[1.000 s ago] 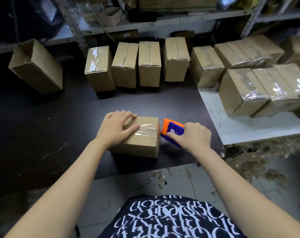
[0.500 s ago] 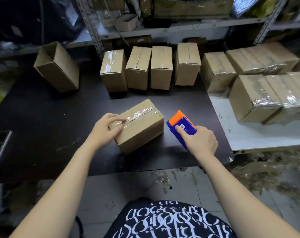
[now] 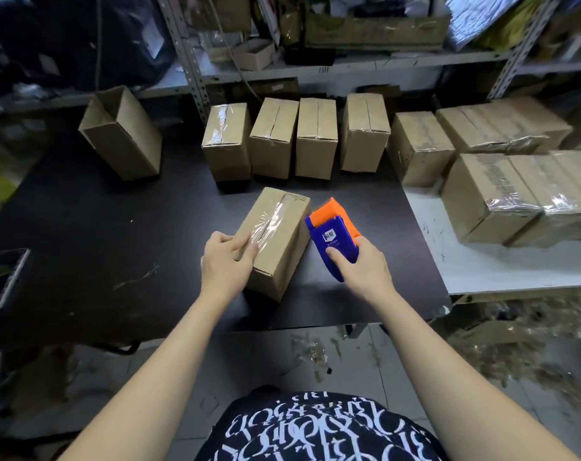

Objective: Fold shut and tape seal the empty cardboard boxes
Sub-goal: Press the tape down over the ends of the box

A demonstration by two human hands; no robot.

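**Taped box under left hand, dispenser in right**

Head view, 1 frame.

- Box [image 3: 276,234]: lies on the dark table [image 3: 116,227], towards its front right, and is turned at an angle to the table edge. Flaps are folded shut. 1 strip of clear tape runs along the top seam and over the far end.
- Left hand [image 3: 224,261]: fingers nearly straight, laid on the near end of the box top with the fingertips on the tape. They are not curled round anything.
- Right hand [image 3: 365,271]: fingers and thumb are wrapped round the blue body of the tape dispenser [image 3: 334,236]. Its orange end points away from the person. The dispenser sits just beside the box's right side; cannot tell whether the 2 touch.
- Behind: row of 4 boxes [image 3: 315,141] standing side by side at the back of the dark table, flaps shut. The leftmost shows glossy tape on top.
- Far left: open box [image 3: 123,134], tilted, with its mouth towards the upper left.
- Right: white table [image 3: 482,267] adjoining the dark one, bearing sealed boxes [image 3: 488,197] with shiny tape bands.
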